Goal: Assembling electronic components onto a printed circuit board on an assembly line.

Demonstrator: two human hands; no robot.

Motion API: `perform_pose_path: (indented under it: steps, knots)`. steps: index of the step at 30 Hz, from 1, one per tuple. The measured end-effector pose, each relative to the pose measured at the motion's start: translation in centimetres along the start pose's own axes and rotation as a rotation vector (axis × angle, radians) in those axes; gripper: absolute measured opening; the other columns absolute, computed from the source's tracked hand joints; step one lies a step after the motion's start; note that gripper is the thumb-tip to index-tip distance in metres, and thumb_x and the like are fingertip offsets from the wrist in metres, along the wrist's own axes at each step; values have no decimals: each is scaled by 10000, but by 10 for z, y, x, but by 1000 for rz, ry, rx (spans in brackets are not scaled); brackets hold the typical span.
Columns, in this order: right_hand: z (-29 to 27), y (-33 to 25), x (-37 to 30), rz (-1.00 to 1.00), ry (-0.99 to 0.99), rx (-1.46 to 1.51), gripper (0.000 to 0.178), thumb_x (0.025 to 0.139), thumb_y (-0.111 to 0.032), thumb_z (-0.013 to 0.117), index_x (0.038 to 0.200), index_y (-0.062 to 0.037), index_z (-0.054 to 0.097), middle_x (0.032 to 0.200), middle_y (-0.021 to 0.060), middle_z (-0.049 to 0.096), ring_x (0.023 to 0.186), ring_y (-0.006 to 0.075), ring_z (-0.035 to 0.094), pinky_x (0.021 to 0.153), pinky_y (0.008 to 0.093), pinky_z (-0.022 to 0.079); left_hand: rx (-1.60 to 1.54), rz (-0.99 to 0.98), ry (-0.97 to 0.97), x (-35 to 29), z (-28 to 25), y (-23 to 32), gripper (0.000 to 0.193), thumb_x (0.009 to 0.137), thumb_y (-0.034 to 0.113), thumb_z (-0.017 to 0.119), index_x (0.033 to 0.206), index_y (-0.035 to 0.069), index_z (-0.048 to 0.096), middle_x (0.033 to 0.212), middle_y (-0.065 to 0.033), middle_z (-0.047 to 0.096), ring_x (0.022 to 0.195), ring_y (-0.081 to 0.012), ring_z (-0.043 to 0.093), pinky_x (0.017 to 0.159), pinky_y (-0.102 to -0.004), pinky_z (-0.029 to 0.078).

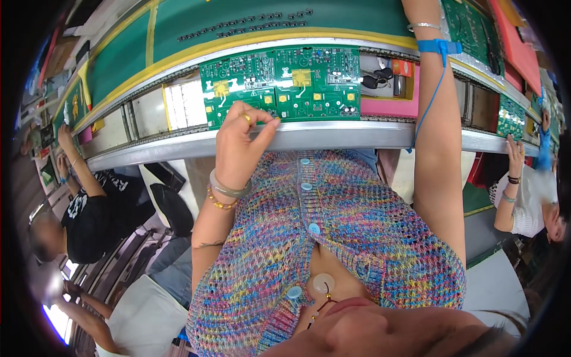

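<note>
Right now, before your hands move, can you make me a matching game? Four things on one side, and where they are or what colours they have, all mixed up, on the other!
Things:
1. Left hand
2. Blue strap
3. Small black parts
4. Big circuit board

Places and colours:
A. In rows on the green work surface
B. Green with yellow patches
C. At the near edge of the board
D. Around the right wrist

Right pairs: 1-C, 2-D, 3-A, 4-B
</note>
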State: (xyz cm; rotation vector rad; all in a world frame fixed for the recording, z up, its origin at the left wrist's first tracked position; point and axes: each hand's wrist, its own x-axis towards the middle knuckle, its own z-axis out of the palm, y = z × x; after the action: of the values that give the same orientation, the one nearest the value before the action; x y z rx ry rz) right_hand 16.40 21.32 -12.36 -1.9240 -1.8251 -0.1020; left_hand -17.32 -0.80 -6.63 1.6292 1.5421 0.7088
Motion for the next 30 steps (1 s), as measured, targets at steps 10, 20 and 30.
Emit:
perform_pose_path:
  steps: [10,20,30]
  knots:
    - [-7,-2,-3,13,-63,181,157,780,-189,654,822,-38,652,819,189,651,805,358,624,729,419,486,306,58,88,-1,29,7,90,750,84,713,763,19,651,767,-89,537,699,-236,559,625,-328,448]
    - [-5,-11,0,25,-37,193,158,776,-201,658,818,-48,651,824,183,656,806,355,628,729,421,490,387,110,155,0,27,0,87,749,56,714,778,17,642,763,-94,533,697,-243,555,622,-330,443]
    - [-6,-11,-5,67,-37,194,171,775,-216,658,822,-52,655,827,186,657,810,356,630,729,425,492,331,56,190,-8,35,-2,86,759,43,709,777,6,634,755,-95,533,650,-223,560,595,-311,457]
